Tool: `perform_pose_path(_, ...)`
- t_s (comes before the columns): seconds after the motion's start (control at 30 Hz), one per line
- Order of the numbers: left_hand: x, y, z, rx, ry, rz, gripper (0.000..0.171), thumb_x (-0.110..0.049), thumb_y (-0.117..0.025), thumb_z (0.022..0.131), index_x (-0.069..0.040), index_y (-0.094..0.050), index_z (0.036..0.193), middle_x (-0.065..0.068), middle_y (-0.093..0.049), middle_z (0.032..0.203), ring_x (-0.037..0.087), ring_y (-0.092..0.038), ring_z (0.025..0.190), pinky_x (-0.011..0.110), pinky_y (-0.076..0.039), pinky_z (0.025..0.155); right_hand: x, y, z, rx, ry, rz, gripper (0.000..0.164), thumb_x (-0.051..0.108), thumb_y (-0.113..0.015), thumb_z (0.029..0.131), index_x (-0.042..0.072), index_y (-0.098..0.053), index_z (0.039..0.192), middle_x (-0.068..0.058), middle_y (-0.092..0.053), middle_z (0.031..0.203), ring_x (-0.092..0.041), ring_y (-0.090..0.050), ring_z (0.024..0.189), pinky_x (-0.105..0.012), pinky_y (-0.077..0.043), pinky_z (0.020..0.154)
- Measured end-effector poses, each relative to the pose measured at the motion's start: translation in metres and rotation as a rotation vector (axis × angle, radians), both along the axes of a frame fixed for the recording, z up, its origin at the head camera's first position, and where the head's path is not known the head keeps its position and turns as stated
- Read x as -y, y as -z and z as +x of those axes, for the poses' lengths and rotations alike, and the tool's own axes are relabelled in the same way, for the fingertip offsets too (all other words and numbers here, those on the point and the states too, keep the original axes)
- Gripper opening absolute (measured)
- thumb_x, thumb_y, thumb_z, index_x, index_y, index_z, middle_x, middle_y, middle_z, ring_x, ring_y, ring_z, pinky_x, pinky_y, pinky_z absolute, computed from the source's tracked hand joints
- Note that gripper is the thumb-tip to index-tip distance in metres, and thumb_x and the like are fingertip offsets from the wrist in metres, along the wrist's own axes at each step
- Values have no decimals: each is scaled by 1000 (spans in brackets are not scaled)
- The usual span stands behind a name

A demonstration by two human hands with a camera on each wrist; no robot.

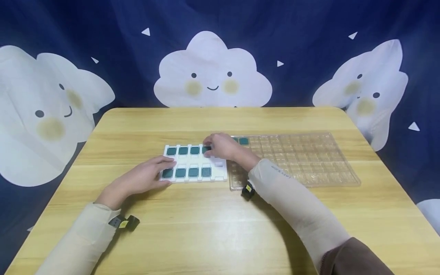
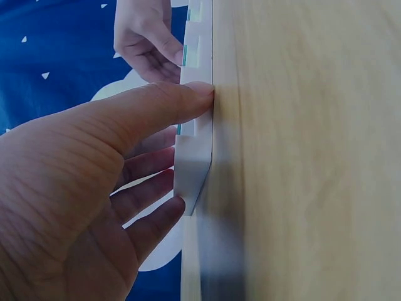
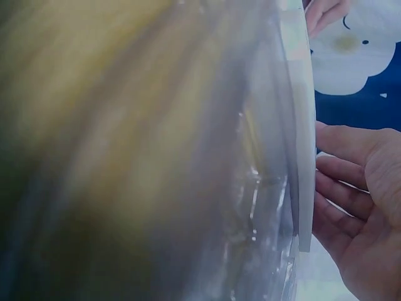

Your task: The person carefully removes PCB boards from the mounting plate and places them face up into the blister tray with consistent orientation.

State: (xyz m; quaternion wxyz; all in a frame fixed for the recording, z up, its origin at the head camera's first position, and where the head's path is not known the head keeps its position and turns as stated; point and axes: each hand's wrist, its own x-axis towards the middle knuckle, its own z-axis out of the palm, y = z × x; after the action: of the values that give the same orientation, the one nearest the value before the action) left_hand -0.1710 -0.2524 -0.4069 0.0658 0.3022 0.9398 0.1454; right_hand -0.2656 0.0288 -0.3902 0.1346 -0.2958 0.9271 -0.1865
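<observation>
A white slotted tray [image 1: 187,161] lies on the table with two rows of dark green square chips [image 1: 180,172]. My left hand [image 1: 146,175] holds the tray's left end. In the left wrist view the thumb presses the tray's front side [image 2: 191,163], while the other fingers reach round its end. At the far row, my right hand [image 1: 223,147] pinches a green chip [image 1: 206,149] at the fourth slot; its fingertips partly cover it. From the right wrist, the hand [image 3: 357,188] shows beyond the tray's edge [image 3: 305,144], and the chip is hidden.
To the right, a clear plastic tray [image 1: 292,160] with many small pockets lies close against the white one. Green chips [image 1: 243,141] sit in its far left corner, partly behind my right hand. A dark blue cloth [image 1: 292,23] with clouds hangs behind the wooden table [image 1: 206,236].
</observation>
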Motion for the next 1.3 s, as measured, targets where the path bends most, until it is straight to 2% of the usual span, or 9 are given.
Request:
perform_pose_path(0.17, -2, 0, 1, 4, -7, -1, 65, -34, -76, 86, -3, -54, 139, 16, -49, 143, 38, -45, 131, 53, -36, 108, 0, 2, 2, -44, 5, 24, 47, 36, -75, 86, 14, -66, 127, -2, -65, 121, -18, -62, 102, -33, -50, 92)
perform_pose_path(0.37, -2, -3, 2, 2, -16, -2, 65, -34, -76, 86, -2, -54, 138, 16, -49, 142, 39, -45, 130, 54, -36, 108, 2, 3, 2, -95, -20, 46, 43, 36, -74, 87, 14, -68, 125, -2, -66, 121, -18, -62, 105, -33, -50, 94)
perform_pose_path(0.73, -1, -4, 3, 9, -23, 0, 65, -34, -76, 86, -3, -54, 139, 17, -48, 142, 39, -44, 131, 54, -36, 108, 5, 1, 4, -42, 27, 39, 43, 36, -74, 87, 17, -68, 125, -2, -66, 121, -16, -61, 99, -32, -50, 91)
perform_pose_path(1.13, 0, 0, 3, 2, -11, 19, 65, -34, -75, 86, -1, -55, 138, 17, -50, 142, 39, -45, 130, 55, -35, 109, 3, 5, 6, -48, 21, 33, 43, 35, -73, 88, 16, -67, 127, -2, -65, 124, -19, -60, 111, -35, -48, 98)
perform_pose_path(1.3, 0, -1, 3, -1, -14, 21, 64, -34, -75, 86, -2, -55, 138, 16, -49, 142, 39, -45, 130, 54, -35, 109, 1, 5, 7, -91, 3, -9, 41, 33, -73, 89, 14, -68, 124, -3, -66, 119, -18, -61, 106, -33, -50, 94)
